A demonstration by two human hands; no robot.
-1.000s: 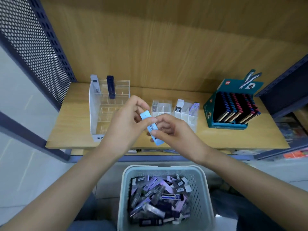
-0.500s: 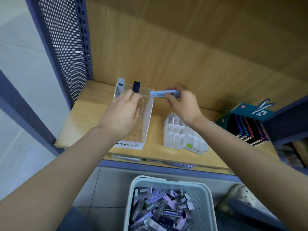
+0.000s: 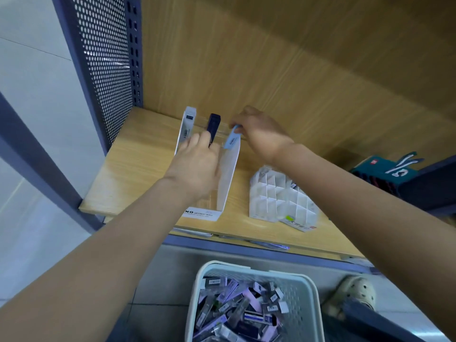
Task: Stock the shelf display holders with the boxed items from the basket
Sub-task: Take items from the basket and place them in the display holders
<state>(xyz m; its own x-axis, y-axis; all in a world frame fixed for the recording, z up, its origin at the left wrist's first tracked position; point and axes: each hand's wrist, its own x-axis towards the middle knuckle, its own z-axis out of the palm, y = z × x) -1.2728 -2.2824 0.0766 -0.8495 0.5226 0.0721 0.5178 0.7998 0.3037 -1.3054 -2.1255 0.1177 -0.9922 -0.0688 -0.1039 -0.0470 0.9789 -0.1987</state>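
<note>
- And there it was: the right hand (image 3: 259,134) pinched the slim pale blue box (image 3: 232,140) by its top end, thumb and fingertips curled tight on it
- Half a second earlier that box had lain level in the air above the holder; now it had swung nose-down and sat tilted at the back right corner of the clear acrylic display holder (image 3: 229,174)
- Whether its lower end was already inside a slot or only at the rim, I could not tell, as the see-through wall blurred it
- The left hand (image 3: 197,166) stayed laid across the holder's top as before, fingers fairly straight and close together, gripping nothing
- Its fingertips were just beside the dark navy box (image 3: 213,124), which stood upright in the back row
- A pale grey upright box (image 3: 188,124) held the back left corner, same as in the earlier frame
- The holder sat on the light wooden shelf (image 3: 133,169), near the perforated metal side panel (image 3: 106,58)
- To its right, apart from it, stood the white gridded plastic holder (image 3: 274,193), unmoved
- Far right was the teal cardboard display box (image 3: 385,169), partly hidden
- Down below, the white slotted plastic basket (image 3: 304,299) was heaped with purple, black and white boxed items
</note>
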